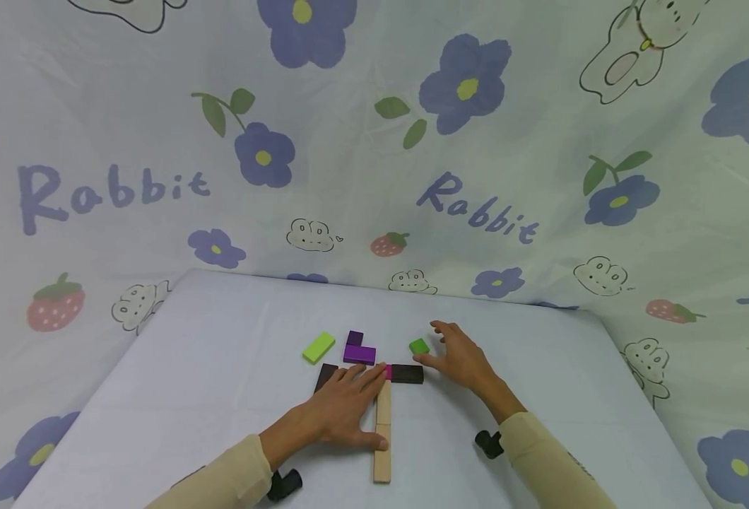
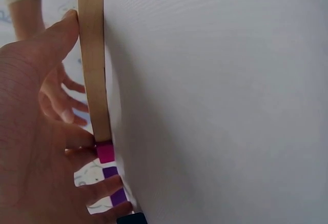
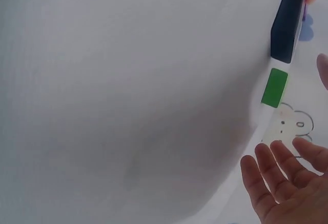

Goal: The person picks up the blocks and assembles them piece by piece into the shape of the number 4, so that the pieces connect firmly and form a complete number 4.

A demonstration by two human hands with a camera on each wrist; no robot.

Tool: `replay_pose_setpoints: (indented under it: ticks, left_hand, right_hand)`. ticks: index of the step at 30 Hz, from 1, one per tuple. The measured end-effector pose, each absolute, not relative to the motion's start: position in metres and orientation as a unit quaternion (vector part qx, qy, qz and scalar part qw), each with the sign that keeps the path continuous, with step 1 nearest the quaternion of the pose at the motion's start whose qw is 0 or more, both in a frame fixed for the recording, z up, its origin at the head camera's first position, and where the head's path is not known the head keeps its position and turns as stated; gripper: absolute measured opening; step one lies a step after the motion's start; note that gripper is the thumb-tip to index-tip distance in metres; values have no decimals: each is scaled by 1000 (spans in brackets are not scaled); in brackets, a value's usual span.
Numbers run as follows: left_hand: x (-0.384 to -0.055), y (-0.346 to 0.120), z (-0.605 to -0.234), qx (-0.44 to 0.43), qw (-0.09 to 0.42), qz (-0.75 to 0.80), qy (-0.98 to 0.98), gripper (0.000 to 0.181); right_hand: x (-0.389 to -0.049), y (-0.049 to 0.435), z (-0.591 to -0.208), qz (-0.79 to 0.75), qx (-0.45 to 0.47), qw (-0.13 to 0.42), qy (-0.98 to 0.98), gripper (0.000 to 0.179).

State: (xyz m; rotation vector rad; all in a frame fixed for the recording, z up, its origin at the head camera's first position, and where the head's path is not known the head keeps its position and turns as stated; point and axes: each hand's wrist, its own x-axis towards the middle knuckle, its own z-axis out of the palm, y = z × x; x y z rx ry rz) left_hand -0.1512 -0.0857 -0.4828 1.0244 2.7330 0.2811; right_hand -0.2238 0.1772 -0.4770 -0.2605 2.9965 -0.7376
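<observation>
A person's L hand (image 1: 346, 408) spreads over the white worktop (image 1: 215, 382), thumb against the pale wooden bars (image 1: 383, 463) & fingers touching the magenta block (image 1: 388, 372) at their far end, w/ a black block (image 1: 408, 375) adjoining to the R. The R hand (image 1: 466, 359), thumb & fingers apart, is poised just beside the small green block (image 1: 419, 346), which sits nr the black block; purple blocks (image 1: 359, 355) & a lime block (image 1: 319, 348) lie beyond the L hand
</observation>
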Motion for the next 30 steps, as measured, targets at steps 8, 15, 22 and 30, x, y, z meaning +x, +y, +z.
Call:
replay_pose_setpoints:
  ticks: [8,15,22,30]
  left_hand:
    - [-151,-85,-484,348,104,98,927,109]
    - [-151,-85,-485,349,101,95,927,109]
    - [-151,-85,-484,350,99,94,927,109]
    - [-151,-85,-484,348,101,93,927,109]
  right_hand:
    - [-227,182,-484,-244,-70,31,967,90]
    - [-227,181,-484,-246,-70,37,966,88]
    - [-227,179,-482,-245,-87,31,965,85]
    - [-229,177,-488,-238,-91,26,967,80]
